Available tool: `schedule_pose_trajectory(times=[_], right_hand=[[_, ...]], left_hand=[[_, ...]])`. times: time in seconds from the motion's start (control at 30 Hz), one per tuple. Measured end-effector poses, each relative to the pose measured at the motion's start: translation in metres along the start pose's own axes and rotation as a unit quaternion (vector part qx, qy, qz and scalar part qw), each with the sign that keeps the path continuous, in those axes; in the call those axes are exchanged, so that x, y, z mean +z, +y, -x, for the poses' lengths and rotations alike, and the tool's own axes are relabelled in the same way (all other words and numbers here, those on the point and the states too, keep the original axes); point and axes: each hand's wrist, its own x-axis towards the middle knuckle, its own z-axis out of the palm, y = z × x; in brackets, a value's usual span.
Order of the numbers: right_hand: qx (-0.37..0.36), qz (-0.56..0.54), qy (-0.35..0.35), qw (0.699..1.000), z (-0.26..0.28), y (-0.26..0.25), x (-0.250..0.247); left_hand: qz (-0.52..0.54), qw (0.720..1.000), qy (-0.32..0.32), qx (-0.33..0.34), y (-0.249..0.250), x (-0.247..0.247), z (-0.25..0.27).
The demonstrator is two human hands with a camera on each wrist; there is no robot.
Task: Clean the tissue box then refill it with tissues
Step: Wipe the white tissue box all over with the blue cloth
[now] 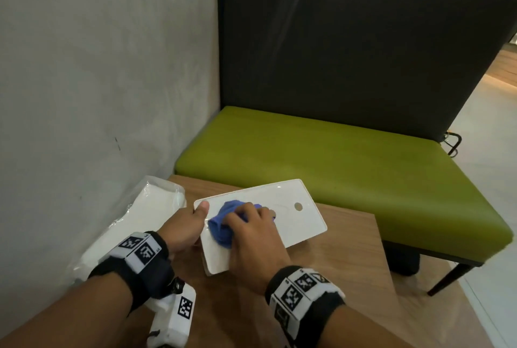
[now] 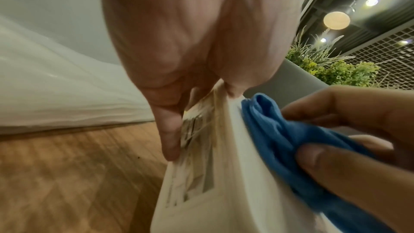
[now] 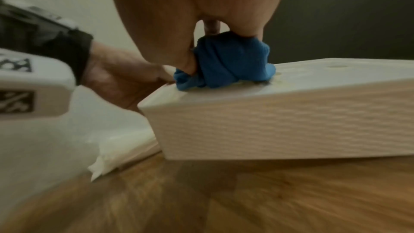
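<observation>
White tissue box sits on the wooden table, near the table's far edge, one end tilted up off the wood in the rt wrist view. Left hand grips the box's left end, thumb on top, fingers down the side w/ the label. Right hand on top of the box, fingers curled round a bunched blue cloth, pressing it onto the lid. Pack of tissues in clear wrap lies left of the box, against the grey wall. Green bench seat beyond the box.
</observation>
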Motion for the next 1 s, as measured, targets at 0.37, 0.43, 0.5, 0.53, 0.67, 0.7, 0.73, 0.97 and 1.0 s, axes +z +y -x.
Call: schedule_pose_trajectory(times=[0.37, 0.43, 0.5, 0.53, 0.67, 0.7, 0.73, 0.97, 1.0], right_hand=[[0.226, 0.083, 0.029, 0.970, 0.005, 0.097, -0.022], [0.303, 0.065, 0.054, 0.949, -0.001, 0.115, -0.029], [0.345, 0.036, 0.075, 0.935, -0.011, 0.125, -0.034], [0.344, 0.025, 0.081, 0.935, -0.016, 0.125, -0.036], [0.246, 0.013, 0.075, 0.966, -0.038, 0.093, -0.033], [0.214, 0.005, 0.073, 0.974, -0.041, 0.079, -0.031], [0.182, -0.005, 0.069, 0.981, -0.043, 0.065, -0.028], [0.053, 0.030, 0.034, 0.998, -0.041, 0.037, -0.020], [0.066, 0.041, 0.034, 0.996, -0.041, 0.043, -0.023]], left_hand=[[-0.018, 1.000, 0.000, -0.001, 0.012, -0.002, 0.004], [-0.022, 1.000, -0.006, 0.006, 0.013, -0.002, 0.005], [-0.028, 0.999, -0.014, 0.013, 0.017, -0.002, 0.009], [-0.030, 0.999, -0.017, 0.015, 0.019, -0.001, 0.011], [-0.052, 0.998, -0.016, 0.025, 0.024, 0.006, 0.014], [-0.053, 0.998, -0.014, 0.025, 0.025, 0.008, 0.014], [-0.051, 0.998, -0.010, 0.027, 0.026, 0.009, 0.014], [-0.034, 0.999, 0.011, 0.019, 0.021, 0.001, 0.013], [-0.042, 0.999, 0.010, 0.022, 0.022, 0.000, 0.014]])
